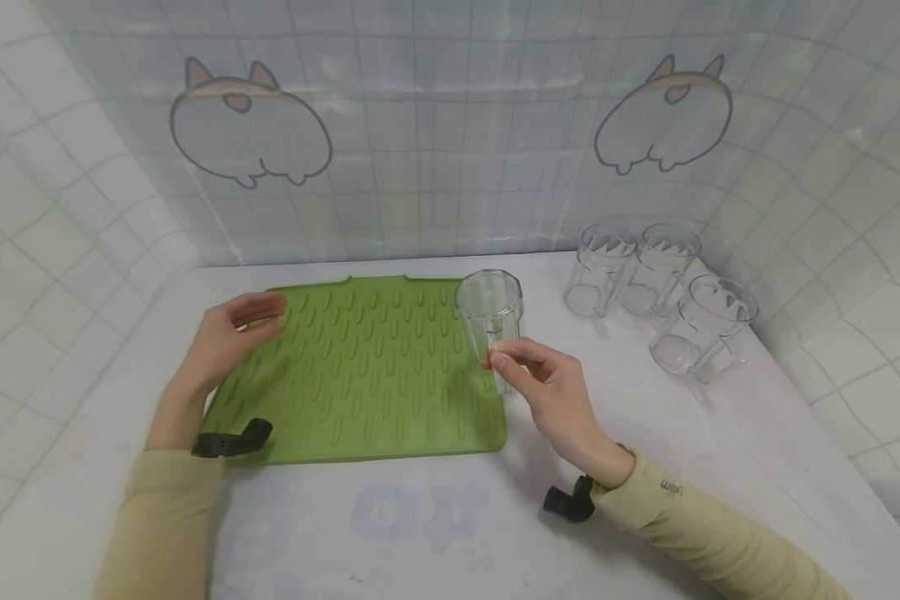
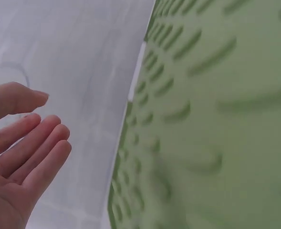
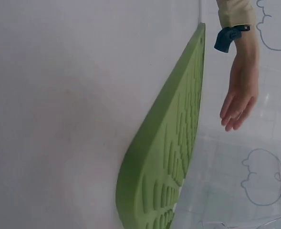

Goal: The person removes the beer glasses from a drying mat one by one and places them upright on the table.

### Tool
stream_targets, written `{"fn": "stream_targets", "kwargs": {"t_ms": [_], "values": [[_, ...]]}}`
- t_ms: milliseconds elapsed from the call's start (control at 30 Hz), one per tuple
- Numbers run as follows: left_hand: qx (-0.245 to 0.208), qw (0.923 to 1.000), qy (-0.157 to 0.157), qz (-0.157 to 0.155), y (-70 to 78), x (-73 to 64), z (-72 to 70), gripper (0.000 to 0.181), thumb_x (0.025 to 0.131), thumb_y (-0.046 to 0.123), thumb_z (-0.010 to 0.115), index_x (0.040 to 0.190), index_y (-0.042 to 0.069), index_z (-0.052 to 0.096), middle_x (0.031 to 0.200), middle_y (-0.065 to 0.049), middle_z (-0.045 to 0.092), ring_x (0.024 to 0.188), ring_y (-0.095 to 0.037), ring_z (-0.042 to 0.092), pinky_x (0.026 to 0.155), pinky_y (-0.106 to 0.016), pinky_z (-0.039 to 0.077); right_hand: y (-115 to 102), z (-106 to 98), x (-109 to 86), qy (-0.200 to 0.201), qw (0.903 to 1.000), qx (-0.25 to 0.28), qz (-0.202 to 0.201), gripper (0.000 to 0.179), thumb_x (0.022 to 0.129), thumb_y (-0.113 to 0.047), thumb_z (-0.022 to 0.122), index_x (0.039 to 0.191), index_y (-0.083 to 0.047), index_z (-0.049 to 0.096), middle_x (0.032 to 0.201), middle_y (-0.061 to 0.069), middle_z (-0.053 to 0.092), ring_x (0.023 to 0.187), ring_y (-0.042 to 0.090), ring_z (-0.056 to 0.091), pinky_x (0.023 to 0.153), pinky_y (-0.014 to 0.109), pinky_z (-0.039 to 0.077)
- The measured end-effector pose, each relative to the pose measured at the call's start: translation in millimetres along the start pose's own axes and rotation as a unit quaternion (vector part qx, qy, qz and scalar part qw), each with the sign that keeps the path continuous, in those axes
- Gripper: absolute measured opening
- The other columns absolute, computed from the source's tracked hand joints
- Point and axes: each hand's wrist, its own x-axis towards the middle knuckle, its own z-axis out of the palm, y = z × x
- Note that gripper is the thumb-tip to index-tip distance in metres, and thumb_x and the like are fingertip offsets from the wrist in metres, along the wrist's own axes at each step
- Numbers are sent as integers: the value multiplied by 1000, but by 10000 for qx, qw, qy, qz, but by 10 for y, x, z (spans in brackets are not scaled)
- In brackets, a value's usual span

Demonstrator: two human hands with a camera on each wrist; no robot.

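A clear glass mug is held by my right hand, whose thumb and fingertips pinch its handle. The mug overlaps the right edge of a green drying mat with raised oval ridges. In the right wrist view just a bit of the mug's rim shows at the bottom, and the right hand itself is out of frame. My left hand hovers near the mat's left edge, fingers loosely extended and holding nothing. The left wrist view shows that hand's bare palm and fingers beside the mat.
Three more clear mugs stand at the back right of the white table: one mug, a second mug beside it, and a third mug nearer. A tiled-pattern curtain borders the table's back and sides.
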Motion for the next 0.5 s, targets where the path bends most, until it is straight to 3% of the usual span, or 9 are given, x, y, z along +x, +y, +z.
{"fn": "stream_targets", "kwargs": {"t_ms": [167,500], "values": [[-274,9990,-286,194,233,29,163,51,89,26,65,133,7,49,130,-14,54,120,-28,51,90,-10,47,-17,-3,-2,-81,9999,-49,-107,21,92,-18,62,104,-1,66,95,8,67,98,21,60,96,36,48],[-542,9914,-739,930,671,13,521,47,85,21,71,127,10,55,126,-7,58,117,-23,56,98,-29,48,-44,-1,-8,-68,9985,-242,-489,17,91,-11,62,103,1,66,91,7,66,91,19,61,89,26,49]]}}
